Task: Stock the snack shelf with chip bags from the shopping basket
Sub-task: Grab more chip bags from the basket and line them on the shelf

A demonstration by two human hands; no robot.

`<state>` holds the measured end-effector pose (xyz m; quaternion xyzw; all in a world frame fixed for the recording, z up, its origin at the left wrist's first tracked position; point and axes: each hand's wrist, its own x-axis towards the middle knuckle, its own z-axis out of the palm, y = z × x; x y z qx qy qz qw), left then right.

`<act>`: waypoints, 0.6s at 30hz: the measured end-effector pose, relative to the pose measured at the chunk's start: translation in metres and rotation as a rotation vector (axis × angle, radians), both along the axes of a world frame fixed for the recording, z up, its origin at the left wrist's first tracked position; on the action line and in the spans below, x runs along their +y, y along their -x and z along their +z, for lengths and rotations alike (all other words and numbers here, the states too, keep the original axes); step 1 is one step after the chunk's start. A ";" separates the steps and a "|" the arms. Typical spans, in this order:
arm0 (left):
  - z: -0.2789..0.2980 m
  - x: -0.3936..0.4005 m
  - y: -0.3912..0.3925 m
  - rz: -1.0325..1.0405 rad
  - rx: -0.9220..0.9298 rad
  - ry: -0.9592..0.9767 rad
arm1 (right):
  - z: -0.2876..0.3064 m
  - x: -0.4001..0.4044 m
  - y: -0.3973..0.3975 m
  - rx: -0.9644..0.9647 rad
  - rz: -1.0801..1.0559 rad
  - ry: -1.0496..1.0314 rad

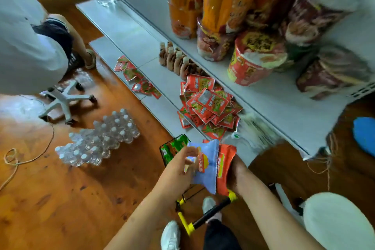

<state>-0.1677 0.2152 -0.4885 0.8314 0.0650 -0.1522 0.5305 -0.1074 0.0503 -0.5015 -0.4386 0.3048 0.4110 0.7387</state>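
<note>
Over the shopping basket (pixel 183 205), which has a black wire frame and a yellow-and-black handle, I hold two chip bags upright side by side. My left hand (pixel 178 168) grips a light blue chip bag (pixel 208 172). My right hand (pixel 236 174) grips an orange-red chip bag (pixel 224 166) from behind. A green chip bag (pixel 174 147) lies in the basket's far end. The low white shelf (pixel 162 107) beyond the basket carries a heap of small red snack packets (pixel 209 105).
Another person sits on a white swivel stool (pixel 65 99) at the left. A shrink-wrapped pack of water bottles (pixel 97 138) lies on the wooden floor. Instant noodle cups (pixel 253 63) crowd the upper shelf. Small brown bottles (pixel 176 61) stand on the lower shelf.
</note>
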 end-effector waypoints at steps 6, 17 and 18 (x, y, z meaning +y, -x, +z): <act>0.063 -0.051 -0.026 -0.498 -0.238 -0.402 | 0.090 -0.082 0.066 -0.022 -0.198 -0.067; 0.150 -0.317 0.000 -1.190 0.013 -0.037 | 0.173 -0.312 0.193 -0.062 -0.485 0.196; 0.152 -0.347 0.009 -1.172 0.005 -0.029 | 0.173 -0.339 0.213 -0.070 -0.565 0.169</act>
